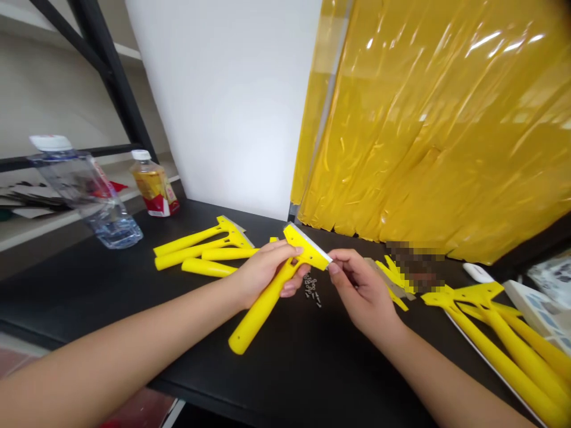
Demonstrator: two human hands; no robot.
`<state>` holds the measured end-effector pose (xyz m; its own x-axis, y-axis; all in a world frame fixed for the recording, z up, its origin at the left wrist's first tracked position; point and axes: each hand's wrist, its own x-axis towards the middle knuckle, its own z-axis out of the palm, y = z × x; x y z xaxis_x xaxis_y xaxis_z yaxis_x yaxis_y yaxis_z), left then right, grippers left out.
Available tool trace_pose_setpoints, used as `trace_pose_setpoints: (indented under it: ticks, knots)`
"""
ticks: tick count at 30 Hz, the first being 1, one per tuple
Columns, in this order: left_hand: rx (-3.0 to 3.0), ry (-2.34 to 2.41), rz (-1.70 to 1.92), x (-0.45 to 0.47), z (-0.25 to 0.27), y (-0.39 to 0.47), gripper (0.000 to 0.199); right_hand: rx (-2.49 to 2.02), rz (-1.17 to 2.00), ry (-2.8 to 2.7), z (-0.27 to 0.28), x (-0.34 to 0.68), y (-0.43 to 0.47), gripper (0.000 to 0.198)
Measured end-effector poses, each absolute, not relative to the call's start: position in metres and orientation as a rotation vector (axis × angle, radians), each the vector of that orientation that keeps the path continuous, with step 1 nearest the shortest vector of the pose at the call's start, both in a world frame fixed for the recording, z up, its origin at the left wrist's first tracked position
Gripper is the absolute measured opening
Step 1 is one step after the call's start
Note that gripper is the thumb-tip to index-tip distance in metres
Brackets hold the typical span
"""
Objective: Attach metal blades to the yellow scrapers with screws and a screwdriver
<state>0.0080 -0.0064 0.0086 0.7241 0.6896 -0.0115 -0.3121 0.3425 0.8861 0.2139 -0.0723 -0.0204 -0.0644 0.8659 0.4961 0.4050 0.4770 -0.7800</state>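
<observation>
Our left hand [274, 270] is wrapped around the neck of a yellow scraper [271, 304], thumb laid on its head and the handle slanting down toward us. Our right hand [361, 285] pinches the near corner of that head between thumb and fingers, at the end of the metal edge [310, 242]. Between and just below our hands, small metal hardware [311, 286] is scattered on the black bench [312, 362]. Beyond our left hand lie 2 scrapers [191, 251] side by side, with 2 more yellow handles [209, 267] nearer the wrist. Just past our right hand are flat yellow pieces [392, 279], and farther right a pile of scrapers [508, 334]. Well out to our left stand 2 bottles [154, 187]; ahead of our hands rise a white panel [241, 107] and a wrinkled yellow covering [423, 119].
</observation>
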Motion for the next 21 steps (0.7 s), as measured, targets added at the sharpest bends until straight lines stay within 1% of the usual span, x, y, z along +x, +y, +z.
trace_pose_setpoints:
  ticks: [6,11,14,21]
  knots:
    - [1.002,0.398,0.642,0.0056,0.0069,-0.0068,0.016,-1.110,0.512,-1.705,-0.0205,0.2151,-0.0739,0.012]
    - [1.025,0.419,0.661,0.0031,0.0034,-0.0052,0.013,-1.177,0.585,-1.676,-0.0204,0.2133,-0.0710,0.017]
    - [1.069,0.444,0.709,0.0027,0.0041,-0.0047,0.015,-1.206,0.603,-1.675,-0.0220,0.2133,-0.0683,0.020]
    - [1.135,0.524,0.747,0.0041,0.0110,-0.0087,0.018,-1.152,0.502,-1.702,-0.0201,0.2144,-0.0712,0.019]
